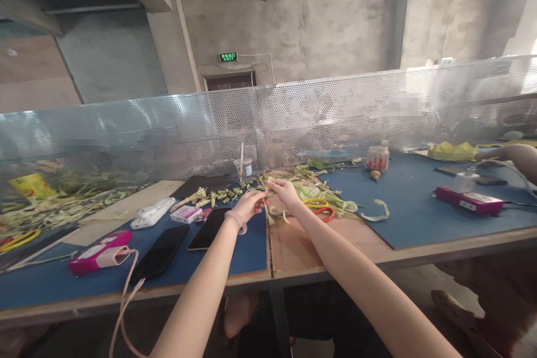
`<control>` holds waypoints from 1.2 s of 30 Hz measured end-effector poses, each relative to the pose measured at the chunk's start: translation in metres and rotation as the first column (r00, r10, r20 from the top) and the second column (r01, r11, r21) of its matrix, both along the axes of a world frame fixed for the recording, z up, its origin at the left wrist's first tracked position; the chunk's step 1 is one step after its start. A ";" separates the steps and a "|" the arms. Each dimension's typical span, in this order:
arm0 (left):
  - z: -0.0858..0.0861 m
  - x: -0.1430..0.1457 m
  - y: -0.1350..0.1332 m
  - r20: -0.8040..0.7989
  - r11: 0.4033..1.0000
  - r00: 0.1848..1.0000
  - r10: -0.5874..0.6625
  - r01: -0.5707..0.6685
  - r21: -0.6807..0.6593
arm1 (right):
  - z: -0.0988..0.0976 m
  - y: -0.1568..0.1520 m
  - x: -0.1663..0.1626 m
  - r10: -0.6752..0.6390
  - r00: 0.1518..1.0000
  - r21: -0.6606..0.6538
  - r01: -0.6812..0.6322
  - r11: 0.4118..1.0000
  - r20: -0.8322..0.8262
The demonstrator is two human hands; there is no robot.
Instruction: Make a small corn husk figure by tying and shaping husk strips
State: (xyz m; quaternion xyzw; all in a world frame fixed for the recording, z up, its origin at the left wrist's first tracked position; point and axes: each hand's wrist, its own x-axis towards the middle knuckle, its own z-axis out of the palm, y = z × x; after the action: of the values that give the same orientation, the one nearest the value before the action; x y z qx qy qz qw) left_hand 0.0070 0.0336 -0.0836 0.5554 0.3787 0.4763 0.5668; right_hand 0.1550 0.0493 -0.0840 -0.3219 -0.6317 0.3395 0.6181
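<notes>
My left hand (250,205), with a pale bracelet (237,222) at its wrist, is closed in a pinch above the table's middle seam. Beside it my right hand (286,193) pinches too, the fingertips of both nearly meeting. Between them shows a thin pale leaf strip (265,194), small and partly hidden by the fingers. Under and behind the right hand spreads a heap of pale green leaf strips (339,201). Scissors with yellow and red handles (326,214) lie by the right forearm. Several knotted green pieces (226,196) rest beyond the left hand.
Left of my arms lie a black phone (161,251), a dark flat device (210,229), a magenta device (100,251) with a cable, and a white charger (151,212). A jar (378,158) and another magenta device (467,201) stand right. A perforated metal screen (201,123) closes the back. Another person's arm (518,159) reaches in.
</notes>
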 end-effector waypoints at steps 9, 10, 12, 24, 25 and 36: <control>0.005 0.000 -0.001 0.094 0.991 0.986 0.136 -0.137 -0.001 | -0.001 0.002 0.000 0.076 0.988 -0.070 -0.067 0.995 0.132; 0.005 0.000 -0.002 0.104 0.989 0.984 0.145 -0.146 0.000 | -0.001 0.002 0.000 0.069 0.989 -0.071 -0.060 0.996 0.131; 0.006 -0.001 -0.003 0.107 0.987 0.981 0.161 -0.163 0.010 | -0.001 0.003 0.001 0.058 0.988 -0.069 -0.049 0.996 0.140; 0.003 -0.005 0.002 0.154 0.986 0.975 0.159 -0.164 0.021 | -0.005 0.009 0.003 0.005 0.969 0.016 -0.009 1.000 0.249; 0.004 -0.004 0.001 0.163 0.986 0.974 0.160 -0.166 0.019 | -0.005 0.009 0.002 -0.016 0.966 0.022 0.011 1.000 0.256; 0.005 -0.008 0.002 0.256 0.981 0.949 0.184 -0.195 0.021 | -0.006 -0.006 -0.008 -0.501 0.666 0.479 0.237 0.845 0.553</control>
State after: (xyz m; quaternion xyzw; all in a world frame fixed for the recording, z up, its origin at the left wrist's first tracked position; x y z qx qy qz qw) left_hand -0.0013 0.0360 -0.0788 0.4640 0.3437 0.6040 0.5493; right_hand 0.1468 0.0437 -0.0903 -0.4225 -0.7792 -0.0557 0.4596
